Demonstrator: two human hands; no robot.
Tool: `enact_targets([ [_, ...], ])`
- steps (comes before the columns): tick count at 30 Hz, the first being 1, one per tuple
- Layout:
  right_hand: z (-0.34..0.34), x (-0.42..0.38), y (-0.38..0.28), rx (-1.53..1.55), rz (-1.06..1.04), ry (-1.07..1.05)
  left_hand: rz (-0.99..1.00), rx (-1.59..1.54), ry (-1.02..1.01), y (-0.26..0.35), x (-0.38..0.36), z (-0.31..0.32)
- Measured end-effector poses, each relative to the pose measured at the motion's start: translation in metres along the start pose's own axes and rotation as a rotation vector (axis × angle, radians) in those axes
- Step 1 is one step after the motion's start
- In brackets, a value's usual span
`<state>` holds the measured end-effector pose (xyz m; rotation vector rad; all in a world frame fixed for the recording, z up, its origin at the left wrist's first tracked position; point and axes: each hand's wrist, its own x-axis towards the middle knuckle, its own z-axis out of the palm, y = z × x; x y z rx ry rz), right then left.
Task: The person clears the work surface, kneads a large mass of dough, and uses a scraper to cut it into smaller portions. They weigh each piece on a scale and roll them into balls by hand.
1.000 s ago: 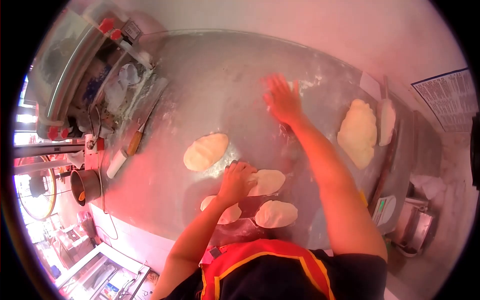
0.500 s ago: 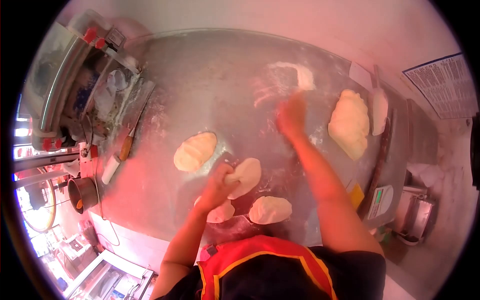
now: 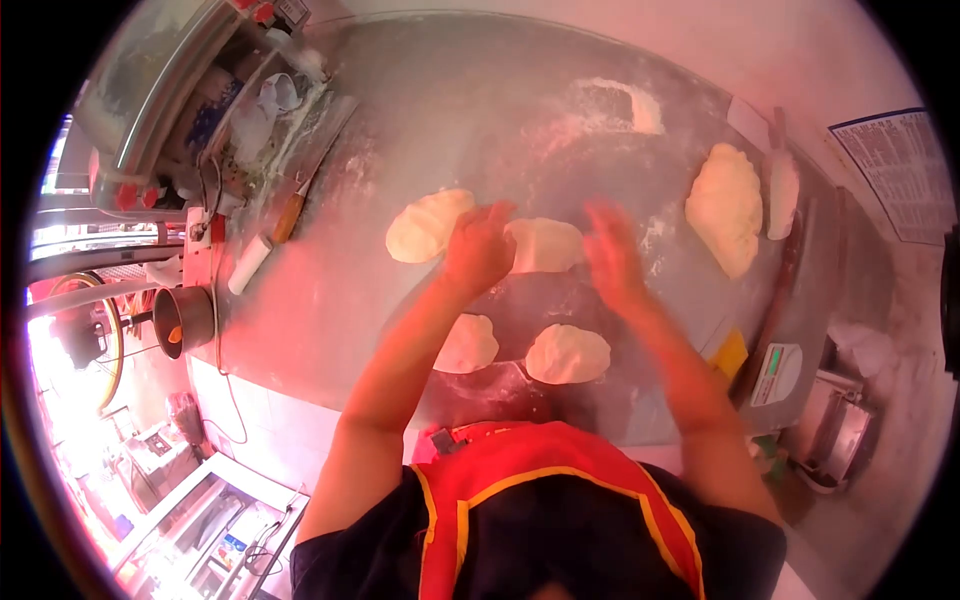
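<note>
A pale piece of dough (image 3: 548,246) lies on the metal worktop between my two hands. My left hand (image 3: 480,248) is closed around its left end, covering that edge. Just off the right end is my right hand (image 3: 615,255), slightly blurred, its fingers stretched out and apart from the dough. To the left, a second dough lump (image 3: 425,228) lies close beside my left hand. Nearer my body are two more lumps, a left one (image 3: 468,345) partly behind my left forearm and a right one (image 3: 568,354).
A large dough mass (image 3: 725,210) lies at the right beside a white scraper-like tool (image 3: 782,195). White flour (image 3: 645,110) is spread at the back. A digital scale (image 3: 776,373) and yellow scraper (image 3: 731,353) sit at right. A wooden-handled tool (image 3: 288,217) and a machine (image 3: 165,110) are at left.
My right hand has come back from the flour toward the dough. My left hand has moved forward with the dough piece, now laid down between both hands. The camera view has shifted.
</note>
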<state>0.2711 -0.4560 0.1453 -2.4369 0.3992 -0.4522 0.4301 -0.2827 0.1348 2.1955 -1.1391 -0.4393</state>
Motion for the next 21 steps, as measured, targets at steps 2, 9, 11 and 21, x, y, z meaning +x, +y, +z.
enact_targets([
  [2, 0.042, 0.005, 0.002, -0.103, -0.102, 0.010, 0.160, 0.155, 0.064, -0.001, 0.000, 0.033],
  [9, 0.086, 0.001, -0.013, -0.305, -0.040, 0.042, 0.089, 0.404, -0.010, 0.001, -0.010, 0.064],
  [11, 0.077, 0.023, -0.010, -0.334, -0.009, -0.050, 0.089, 0.424, -0.042, 0.003, 0.006, 0.053],
  [21, 0.087, 0.037, 0.051, -0.155, -0.212, -0.041, -0.385, 0.176, 0.351, -0.017, -0.025, 0.087],
])
